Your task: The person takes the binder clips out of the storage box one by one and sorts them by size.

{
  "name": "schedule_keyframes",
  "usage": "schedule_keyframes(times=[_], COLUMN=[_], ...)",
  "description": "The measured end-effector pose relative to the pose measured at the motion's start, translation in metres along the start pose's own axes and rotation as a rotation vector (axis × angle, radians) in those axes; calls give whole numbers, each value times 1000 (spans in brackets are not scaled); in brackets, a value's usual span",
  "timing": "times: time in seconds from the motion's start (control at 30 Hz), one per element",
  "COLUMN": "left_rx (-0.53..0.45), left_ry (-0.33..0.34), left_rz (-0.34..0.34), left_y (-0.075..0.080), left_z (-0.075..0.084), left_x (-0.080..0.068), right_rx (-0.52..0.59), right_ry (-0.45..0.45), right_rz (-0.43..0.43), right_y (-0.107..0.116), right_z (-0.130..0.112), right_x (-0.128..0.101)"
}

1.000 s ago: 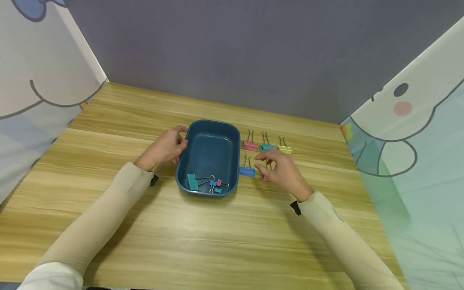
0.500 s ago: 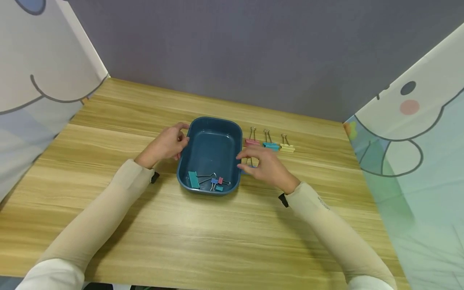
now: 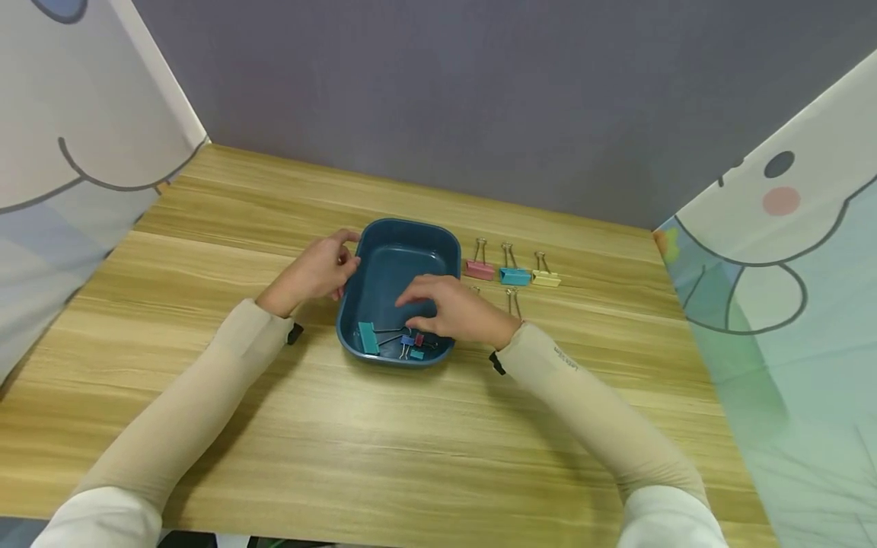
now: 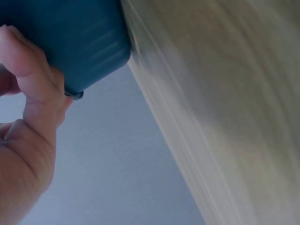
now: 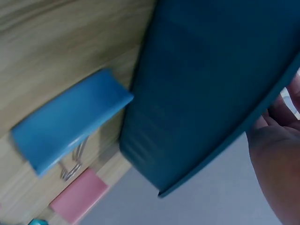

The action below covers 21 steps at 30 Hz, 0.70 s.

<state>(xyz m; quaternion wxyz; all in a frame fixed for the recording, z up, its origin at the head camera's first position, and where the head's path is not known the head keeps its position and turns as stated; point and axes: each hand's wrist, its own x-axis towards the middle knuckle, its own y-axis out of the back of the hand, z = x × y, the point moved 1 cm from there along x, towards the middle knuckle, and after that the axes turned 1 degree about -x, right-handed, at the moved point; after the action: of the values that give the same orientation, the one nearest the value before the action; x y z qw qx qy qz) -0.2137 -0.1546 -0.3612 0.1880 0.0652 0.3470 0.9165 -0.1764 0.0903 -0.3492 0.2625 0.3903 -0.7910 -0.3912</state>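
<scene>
A dark blue plastic box (image 3: 390, 255) sits on the table. My left hand (image 3: 320, 268) holds its left rim, fingers bent over the edge; the left wrist view shows this hand (image 4: 33, 98) against the box's rim. My right hand (image 3: 455, 308) hovers over the right side of the box, thumb and index finger apart, with nothing visible between them. Below it in the box lie a large teal binder clip (image 3: 368, 339), a small blue binder clip (image 3: 407, 340), a small pink binder clip (image 3: 419, 340) and a small teal binder clip (image 3: 416, 355).
Right of the box stand a pink binder clip (image 3: 479, 270), a light-blue binder clip (image 3: 515, 275) and a yellow binder clip (image 3: 546, 279). Nearer, a blue binder clip (image 5: 70, 119) stands beside the box wall, mostly hidden by the right arm in the head view. A grey partition (image 3: 438, 114) rises behind.
My right hand has moved left from above the clips on the table, across the box's right rim, to over the box's inside. The left hand stays at the left rim.
</scene>
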Motion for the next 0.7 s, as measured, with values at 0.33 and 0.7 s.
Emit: schedule_keyframes(times=[0.33,0.7], left_rx=[-10,-4], left_ry=[3,8], left_rz=[-1,-27], left_y=[0,1], left_z=[1,0], left_x=[-1,0], right_rx=[38,39], right_ry=[12,63], right_rz=[-107,-237], right_y=[-11,-23], right_z=[0,-3], right_x=[15,34])
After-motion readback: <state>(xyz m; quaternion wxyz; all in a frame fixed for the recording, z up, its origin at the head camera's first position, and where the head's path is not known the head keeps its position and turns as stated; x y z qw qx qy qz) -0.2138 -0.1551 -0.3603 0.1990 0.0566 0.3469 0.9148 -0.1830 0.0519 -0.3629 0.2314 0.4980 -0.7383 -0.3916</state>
